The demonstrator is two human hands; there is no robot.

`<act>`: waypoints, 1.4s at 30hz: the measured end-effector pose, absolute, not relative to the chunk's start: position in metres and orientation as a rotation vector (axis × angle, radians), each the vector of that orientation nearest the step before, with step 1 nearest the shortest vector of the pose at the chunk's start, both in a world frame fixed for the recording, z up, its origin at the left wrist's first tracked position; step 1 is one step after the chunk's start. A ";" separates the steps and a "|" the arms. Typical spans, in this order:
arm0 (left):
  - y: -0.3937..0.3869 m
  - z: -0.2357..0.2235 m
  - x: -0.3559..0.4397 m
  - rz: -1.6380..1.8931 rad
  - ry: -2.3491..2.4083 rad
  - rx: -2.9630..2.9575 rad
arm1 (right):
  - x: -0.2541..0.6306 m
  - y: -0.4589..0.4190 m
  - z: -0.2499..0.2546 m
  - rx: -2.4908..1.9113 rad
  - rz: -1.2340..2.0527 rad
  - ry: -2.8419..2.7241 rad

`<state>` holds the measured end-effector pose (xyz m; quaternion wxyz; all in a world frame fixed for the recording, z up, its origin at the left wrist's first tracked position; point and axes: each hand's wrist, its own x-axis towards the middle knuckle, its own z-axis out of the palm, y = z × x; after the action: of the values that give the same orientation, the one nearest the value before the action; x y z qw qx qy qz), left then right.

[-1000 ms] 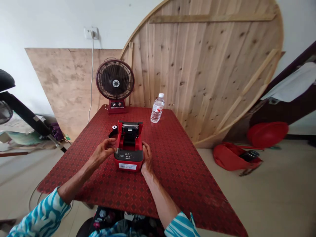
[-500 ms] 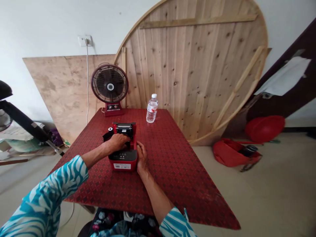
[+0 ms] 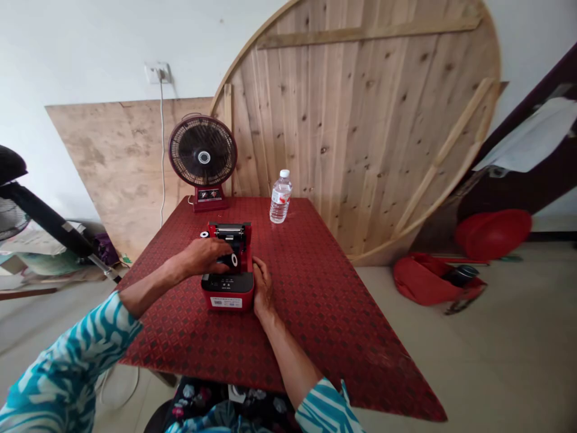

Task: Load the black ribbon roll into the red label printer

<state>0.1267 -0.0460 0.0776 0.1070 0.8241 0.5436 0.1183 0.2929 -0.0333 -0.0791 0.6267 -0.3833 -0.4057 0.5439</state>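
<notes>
A red and black label printer (image 3: 228, 300) stands on the table before me with its lid raised. My left hand (image 3: 205, 255) reaches over its open bay from the left. Its fingers are closed around a dark ribbon roll (image 3: 234, 261) with a pale ring at its end. Part of that roll is hidden by the fingers. Another small roll with a white end (image 3: 204, 234) shows behind my left hand, partly covered. My right hand (image 3: 264, 287) grips the printer's right side, fingers along the wall.
A clear water bottle (image 3: 280, 197) and a dark red fan (image 3: 202, 157) stand at the back of the patterned red table (image 3: 333, 337). A large round wooden panel (image 3: 351, 132) leans behind. On the floor to the right lies a red bag (image 3: 415, 281).
My left hand has lifted a little from the printer's bay, and the roll's pale end now shows at its fingers. My right hand stays at the printer's side. The view has shifted slightly.
</notes>
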 end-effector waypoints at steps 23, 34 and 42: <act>-0.044 -0.003 -0.024 0.979 1.774 1.636 | 0.293 -0.032 -0.082 -0.914 1.312 -0.840; 0.040 0.012 0.016 0.867 1.757 1.801 | 0.294 -0.030 -0.085 -0.925 1.226 -0.895; 0.037 0.016 0.030 0.887 1.605 1.732 | 0.294 -0.029 -0.085 -0.930 1.235 -0.913</act>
<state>0.0303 0.0373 0.0163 0.3047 0.6540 0.6061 0.3348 0.2944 -0.0295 -0.0847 0.6234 -0.4051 -0.3977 0.5377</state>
